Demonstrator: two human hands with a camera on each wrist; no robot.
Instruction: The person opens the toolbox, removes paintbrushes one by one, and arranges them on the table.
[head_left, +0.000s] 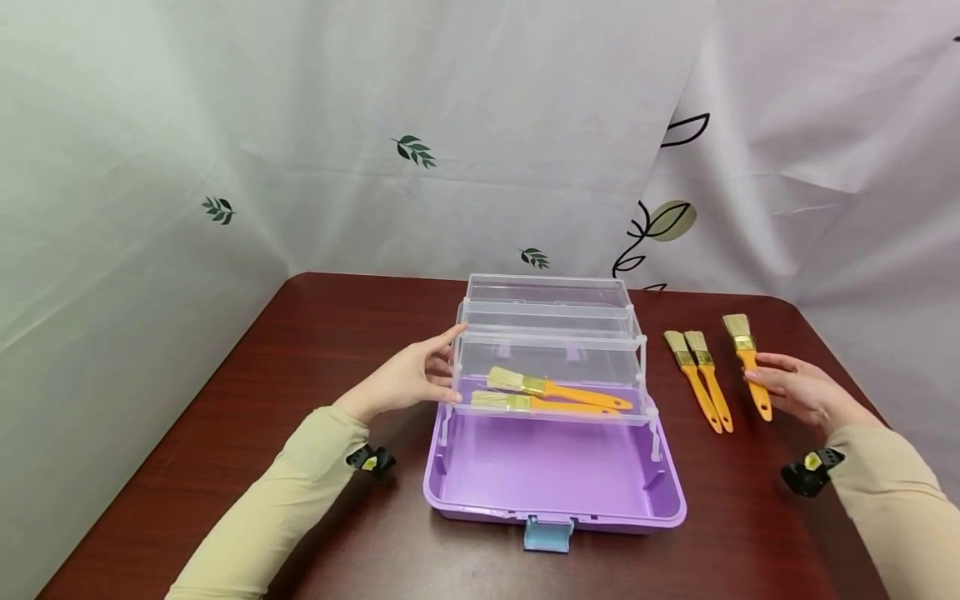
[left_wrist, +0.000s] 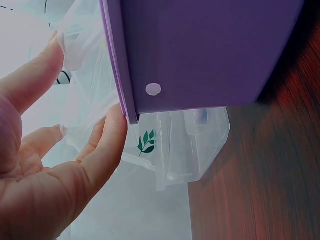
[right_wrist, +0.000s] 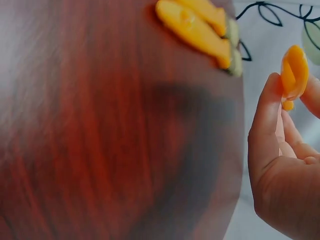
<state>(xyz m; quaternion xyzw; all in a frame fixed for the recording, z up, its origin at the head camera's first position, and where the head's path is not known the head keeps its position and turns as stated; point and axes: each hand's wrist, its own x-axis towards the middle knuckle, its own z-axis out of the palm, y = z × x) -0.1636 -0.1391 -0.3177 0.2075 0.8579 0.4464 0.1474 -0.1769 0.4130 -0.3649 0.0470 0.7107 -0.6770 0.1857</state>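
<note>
My right hand (head_left: pixel 806 393) pinches a paintbrush (head_left: pixel 754 382) by its yellow-orange handle, bristles pointing away, above the table's right side. The handle's end (right_wrist: pixel 294 72) shows between thumb and fingers in the right wrist view. My left hand (head_left: pixel 408 375) touches the left side of the clear fold-out trays (head_left: pixel 551 343) of a purple box (head_left: pixel 543 475), its fingers spread and fairly straight. Inside the lowest tray lie two paintbrushes, an upper one (head_left: pixel 588 395) and a lower one (head_left: pixel 566 407). Two more paintbrushes, a left one (head_left: pixel 699 392) and a right one (head_left: pixel 715 387), lie beside the box.
A light-blue latch (head_left: pixel 547 535) hangs down at the box's front. The box stands on a dark red-brown wooden table (head_left: pixel 315 342). White curtains (head_left: pixel 337 100) with leaf prints hang behind the table and at both sides.
</note>
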